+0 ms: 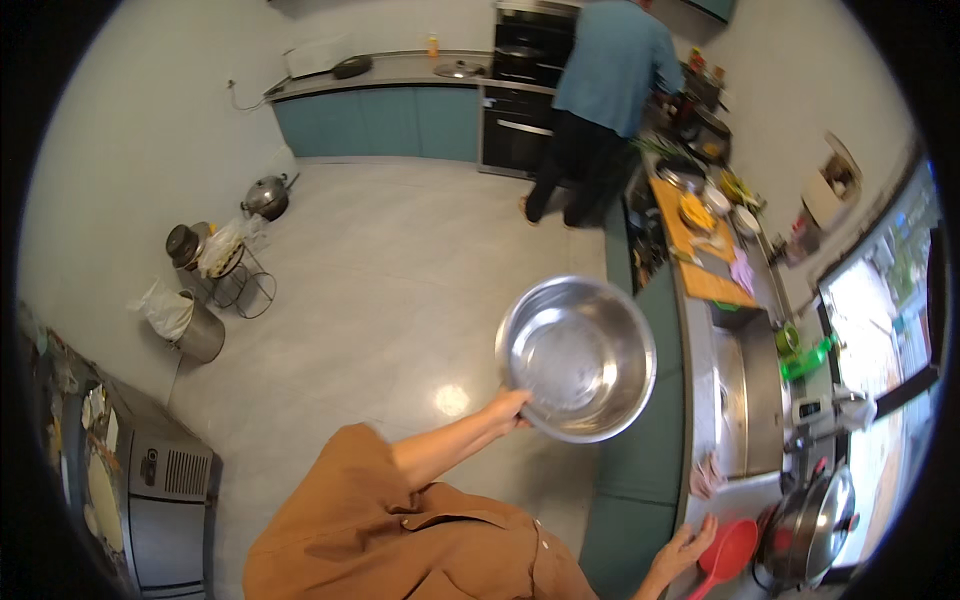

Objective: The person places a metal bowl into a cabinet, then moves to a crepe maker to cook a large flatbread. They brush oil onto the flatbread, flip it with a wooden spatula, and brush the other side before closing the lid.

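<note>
My left hand (pixel 511 409) grips the rim of a round stainless steel basin (pixel 568 352), held out over the floor beside the counter. The basin tilts so that its shiny inside faces me. Down by the counter's near end, my right hand (pixel 684 551) is open with its fingers apart. Right beside those fingers lies a red plastic ladle (pixel 729 546), its handle pointing toward me. Whether the fingertips touch the ladle, I cannot tell. Past the ladle stands a lidded steel pot (pixel 806 525). A crumpled cloth (pixel 705 476) hangs at the front edge of the sink (pixel 759 405).
Along the right counter, a wooden cutting board (pixel 727 289) carries a knife (pixel 709 262) and yellow food (pixel 696 212). A person (pixel 615 75) in a blue shirt stands at its far end. Leftward are a metal bin (pixel 201 334), a wire stand (pixel 236 281) and a pot (pixel 268 197).
</note>
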A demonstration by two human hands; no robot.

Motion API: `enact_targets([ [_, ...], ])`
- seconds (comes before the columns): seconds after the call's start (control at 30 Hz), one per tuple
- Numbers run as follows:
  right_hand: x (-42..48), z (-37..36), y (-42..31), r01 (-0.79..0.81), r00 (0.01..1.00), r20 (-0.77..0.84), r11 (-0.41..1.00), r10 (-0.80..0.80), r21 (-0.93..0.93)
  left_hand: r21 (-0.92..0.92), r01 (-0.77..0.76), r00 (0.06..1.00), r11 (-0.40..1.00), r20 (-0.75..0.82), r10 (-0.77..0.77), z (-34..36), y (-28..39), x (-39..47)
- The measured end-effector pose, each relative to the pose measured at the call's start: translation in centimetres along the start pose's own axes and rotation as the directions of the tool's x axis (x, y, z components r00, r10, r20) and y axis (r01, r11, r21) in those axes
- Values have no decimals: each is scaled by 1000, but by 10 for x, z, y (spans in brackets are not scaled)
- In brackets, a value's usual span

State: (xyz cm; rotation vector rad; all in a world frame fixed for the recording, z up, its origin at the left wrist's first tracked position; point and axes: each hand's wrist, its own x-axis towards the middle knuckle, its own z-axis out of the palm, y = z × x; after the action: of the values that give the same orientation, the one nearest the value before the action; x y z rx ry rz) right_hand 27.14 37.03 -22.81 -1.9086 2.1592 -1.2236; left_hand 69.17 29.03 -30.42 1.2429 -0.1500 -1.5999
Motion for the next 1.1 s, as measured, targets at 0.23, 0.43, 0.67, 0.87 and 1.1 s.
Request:
enact_targets([
  [0.23,-25,180,-190,-360,839,536,835,95,416,-461,20,959,887,-242,-148,-230,57,-41],
  [0.43,-25,281,-309,-283,703,710,936,52,211,-687,-252,901,681,-424,-95,-367,159,-43],
  [0.67,40,476,-401,-236,582,813,960,13,154,-702,-598,763,387,-647,5,-517,270,-18],
  [0.87,61,686,-686,-21,269,844,874,-464,486,-591,-745,590,311,-800,-108,-608,375,-35],
  [1.1,15,812,-1057,-52,-163,659,673,-734,738,-536,-836,535,114,-844,-43,-698,459,3],
])
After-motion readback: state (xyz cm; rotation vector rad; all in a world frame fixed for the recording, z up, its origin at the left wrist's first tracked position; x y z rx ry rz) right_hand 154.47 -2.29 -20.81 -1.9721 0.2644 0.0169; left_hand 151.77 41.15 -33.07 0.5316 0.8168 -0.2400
